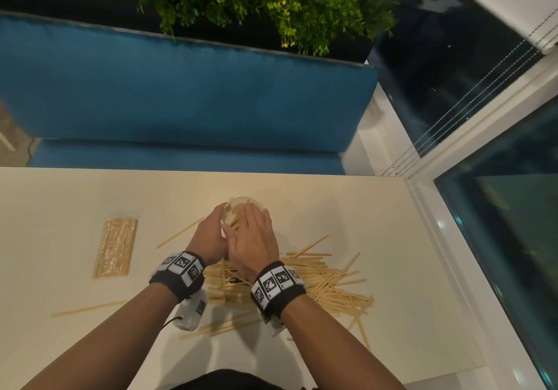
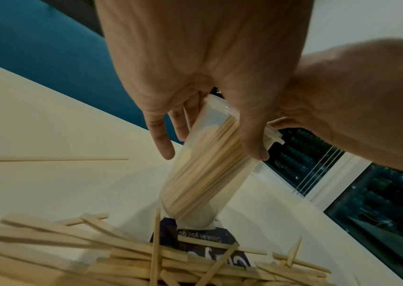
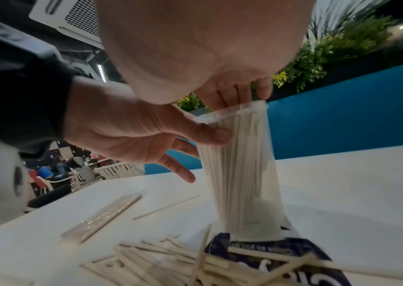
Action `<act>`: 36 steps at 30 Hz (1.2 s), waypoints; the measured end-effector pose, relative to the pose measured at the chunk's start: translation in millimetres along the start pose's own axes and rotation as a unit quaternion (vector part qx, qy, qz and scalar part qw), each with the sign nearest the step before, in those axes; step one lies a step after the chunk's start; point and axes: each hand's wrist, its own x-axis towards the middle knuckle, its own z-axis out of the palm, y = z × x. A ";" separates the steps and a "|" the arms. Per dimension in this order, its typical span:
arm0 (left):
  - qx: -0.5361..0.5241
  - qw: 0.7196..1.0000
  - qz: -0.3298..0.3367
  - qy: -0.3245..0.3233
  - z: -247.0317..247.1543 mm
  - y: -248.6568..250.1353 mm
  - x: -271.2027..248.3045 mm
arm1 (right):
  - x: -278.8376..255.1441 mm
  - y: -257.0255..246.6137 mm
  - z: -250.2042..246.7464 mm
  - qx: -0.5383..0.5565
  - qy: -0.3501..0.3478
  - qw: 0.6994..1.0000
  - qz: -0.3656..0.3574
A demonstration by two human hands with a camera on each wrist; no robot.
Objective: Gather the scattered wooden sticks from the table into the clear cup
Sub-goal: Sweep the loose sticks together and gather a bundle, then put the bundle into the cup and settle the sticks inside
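The clear cup stands tilted on the cream table, holding several wooden sticks upright. My left hand grips its left side near the rim, thumb on the wall facing me and fingers round the far side. My right hand lies over the cup's mouth, its fingers resting on the rim and stick tops. A heap of loose sticks lies just behind my wrists, and in the left wrist view the sticks lie by the cup's base.
A dark blue printed packet lies under the cup's base and the heap. A clear-wrapped bundle of sticks sits to the left. Single sticks lie apart at the left. A blue bench runs beyond the table; a window stands to the right.
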 end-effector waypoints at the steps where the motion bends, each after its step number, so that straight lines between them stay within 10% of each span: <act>1: -0.001 1.000 0.002 0.000 0.3 1.0 -0.3 | -0.8 -0.7 -2.1 0.002 0.011 1.000 0.003; 5: -0.004 1.000 -0.002 -0.006 -1.0 3.4 -0.7 | -12.6 -4.5 -3.7 0.059 0.069 0.996 0.005; 11: -0.016 1.000 -0.021 -0.014 -1.8 7.8 -2.9 | -23.7 1.5 9.8 0.124 -0.035 0.991 0.021; 19: 0.058 0.996 -0.056 0.034 18.4 -23.4 -32.2 | -65.6 56.6 -21.5 0.205 0.172 0.957 0.112; 27: 0.127 0.987 -0.008 -0.099 75.8 -60.7 -101.8 | -190.8 200.1 4.9 0.122 0.020 0.878 0.462; 36: 0.249 0.944 0.112 -0.187 184.0 -17.1 -128.8 | -226.3 232.7 30.3 0.188 -0.021 0.884 0.427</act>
